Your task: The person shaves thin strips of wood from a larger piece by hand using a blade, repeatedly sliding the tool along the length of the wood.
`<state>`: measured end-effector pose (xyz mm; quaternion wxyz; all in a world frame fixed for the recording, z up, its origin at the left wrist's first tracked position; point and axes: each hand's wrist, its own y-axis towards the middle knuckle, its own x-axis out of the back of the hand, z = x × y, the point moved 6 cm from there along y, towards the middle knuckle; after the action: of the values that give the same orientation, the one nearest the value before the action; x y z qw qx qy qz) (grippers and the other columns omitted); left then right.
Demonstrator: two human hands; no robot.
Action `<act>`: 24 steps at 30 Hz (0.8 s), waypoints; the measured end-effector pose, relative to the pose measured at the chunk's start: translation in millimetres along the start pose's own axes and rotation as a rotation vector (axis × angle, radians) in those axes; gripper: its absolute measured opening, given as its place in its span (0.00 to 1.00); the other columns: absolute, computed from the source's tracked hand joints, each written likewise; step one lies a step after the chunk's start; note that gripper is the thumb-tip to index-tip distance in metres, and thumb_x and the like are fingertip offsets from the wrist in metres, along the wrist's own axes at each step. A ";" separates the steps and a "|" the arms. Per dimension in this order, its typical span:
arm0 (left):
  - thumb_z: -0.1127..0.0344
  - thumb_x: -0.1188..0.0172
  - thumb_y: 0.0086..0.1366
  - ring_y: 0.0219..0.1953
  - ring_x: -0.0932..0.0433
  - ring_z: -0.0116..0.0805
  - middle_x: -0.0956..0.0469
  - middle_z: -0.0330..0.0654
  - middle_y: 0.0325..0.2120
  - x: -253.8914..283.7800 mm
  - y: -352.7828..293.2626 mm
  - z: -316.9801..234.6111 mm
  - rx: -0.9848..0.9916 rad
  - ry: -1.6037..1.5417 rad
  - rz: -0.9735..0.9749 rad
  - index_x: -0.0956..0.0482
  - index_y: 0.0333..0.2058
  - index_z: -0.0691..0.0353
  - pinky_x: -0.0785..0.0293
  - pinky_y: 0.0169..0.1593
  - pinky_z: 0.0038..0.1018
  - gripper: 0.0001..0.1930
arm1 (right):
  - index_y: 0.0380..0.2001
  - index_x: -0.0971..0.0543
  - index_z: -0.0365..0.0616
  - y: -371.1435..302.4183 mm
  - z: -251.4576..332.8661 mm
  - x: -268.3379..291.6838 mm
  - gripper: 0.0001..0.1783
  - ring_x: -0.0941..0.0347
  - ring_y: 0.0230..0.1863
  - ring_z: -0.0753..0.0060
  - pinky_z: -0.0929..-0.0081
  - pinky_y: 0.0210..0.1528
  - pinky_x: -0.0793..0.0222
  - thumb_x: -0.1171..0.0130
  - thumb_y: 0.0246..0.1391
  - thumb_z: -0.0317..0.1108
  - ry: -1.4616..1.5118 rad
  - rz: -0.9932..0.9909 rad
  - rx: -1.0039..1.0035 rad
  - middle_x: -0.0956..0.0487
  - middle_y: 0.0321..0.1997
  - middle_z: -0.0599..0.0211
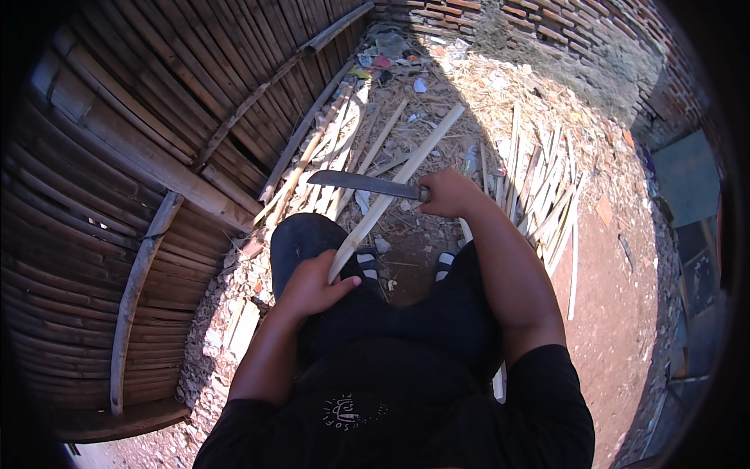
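Left hand [312, 285] curled, right hand [449, 194] clenched farther forward, forearms [517, 270] bare

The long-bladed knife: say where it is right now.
In the head view, the knife is just above centre, gripped in the right hand and pointing left across the pale strip that the left hand holds.

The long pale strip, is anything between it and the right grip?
Yes, the knife: the right grip holds its handle, and its blade crosses over the strip in this view. Nothing else visible is in between. The left grip holds the strip.
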<state>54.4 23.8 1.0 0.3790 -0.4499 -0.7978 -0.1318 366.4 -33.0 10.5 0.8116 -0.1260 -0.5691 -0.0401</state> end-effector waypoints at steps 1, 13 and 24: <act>0.49 0.26 0.60 0.31 0.15 0.51 0.18 0.50 0.27 0.3 -0.4 0.4 0.003 -0.004 -0.003 0.21 0.46 0.66 0.22 0.37 0.41 0.27 | 0.47 0.14 0.47 1.4 6.1 -2.9 0.27 0.18 0.53 0.47 0.51 0.55 0.23 0.25 0.47 0.50 -0.020 0.018 0.035 0.14 0.47 0.52; 0.49 0.26 0.60 0.31 0.15 0.51 0.18 0.51 0.27 0.0 0.8 -2.0 0.023 -0.004 0.020 0.21 0.45 0.66 0.22 0.36 0.41 0.27 | 0.51 0.15 0.48 -0.2 -20.5 5.3 0.28 0.18 0.54 0.47 0.52 0.57 0.22 0.27 0.50 0.51 0.010 -0.078 -0.135 0.14 0.49 0.53; 0.52 0.25 0.60 0.30 0.16 0.45 0.19 0.48 0.26 0.2 1.2 0.5 0.025 0.015 0.021 0.21 0.46 0.66 0.23 0.36 0.38 0.26 | 0.50 0.15 0.47 0.9 6.9 -3.0 0.29 0.18 0.53 0.46 0.51 0.56 0.22 0.26 0.47 0.51 -0.005 0.024 0.004 0.14 0.48 0.51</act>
<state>55.1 24.8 0.7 0.3919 -0.4524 -0.7919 -0.1210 359.2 -30.6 9.8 0.8107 -0.1313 -0.5698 -0.0287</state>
